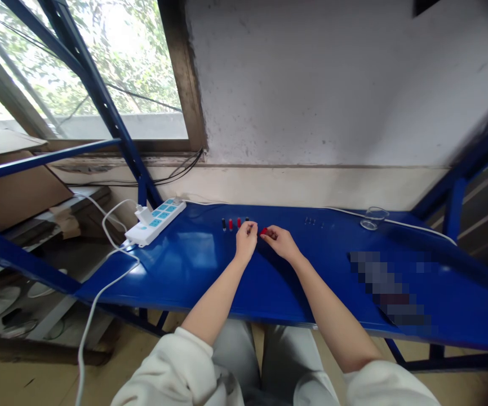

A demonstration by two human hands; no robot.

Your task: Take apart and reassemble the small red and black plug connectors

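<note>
My right hand (282,242) pinches a small red piece (264,231) between thumb and fingers, above the blue table (210,282). Close beside it, my left hand (247,241) has its fingertips pressed together; whatever is in them is too small to make out. Just left of and behind the left hand, several small cylinders stand upright in a row, among them a black one (223,224), a red one (230,224) and another red one (239,223). To the right of my hands, several tiny thin pieces (310,221) are on the table, too small to identify.
A white power strip (155,223) with a plug in it lies at the table's left, its cable (94,310) hanging over the edge. A clear cup (371,221) rests near the back right. A blurred-out dark object (390,290) lies at the right. Blue frame posts (451,211) flank the table.
</note>
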